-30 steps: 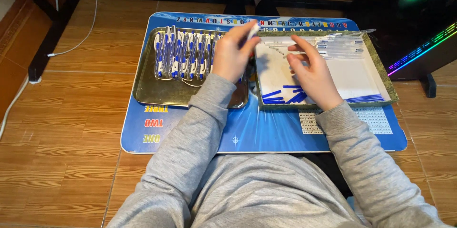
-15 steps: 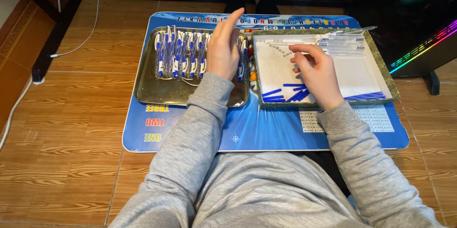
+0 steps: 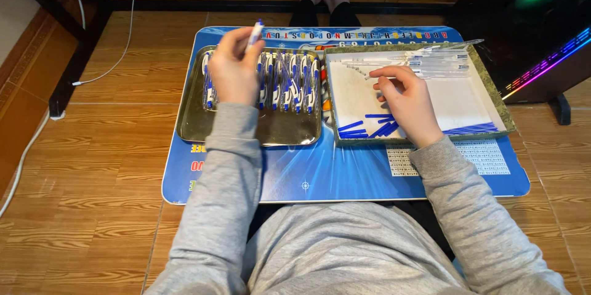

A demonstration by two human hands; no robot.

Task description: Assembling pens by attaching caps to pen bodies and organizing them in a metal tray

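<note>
**Pen held over the metal tray**

Wooden floorboards in a warm orange-brown run under a blue printed mat (image 3: 320, 175), which serves as the work surface and carries two trays side by side. On the left part of the mat sits a shallow metal tray (image 3: 246, 132) with a dull golden sheen. A row of assembled pens (image 3: 289, 79), white with blue trim, lies side by side across its far half, while the near half of the tray is bare.

The left hand (image 3: 234, 73) hovers above the left end of that row, fingers closed around a single pen (image 3: 255, 31). That pen is slim and white with a blue tip, and it sticks up and away from the person, tilted slightly right, above the far rim of the metal tray.

Just right of the metal tray, touching or nearly touching it, is a white cardboard tray (image 3: 480, 95) with a patterned green rim. Clear pen barrels (image 3: 425, 61) lie along its far side, and short blue parts (image 3: 369, 127) lie in a loose heap at its near left corner. The right hand (image 3: 403, 98) rests inside this tray, fingers curled loosely inward near the barrels; whether it pinches anything cannot be told.

Grey sleeves (image 3: 228, 196) cover both arms. Beyond the mat, a dark computer case (image 3: 542, 18) glows with coloured lights.
</note>
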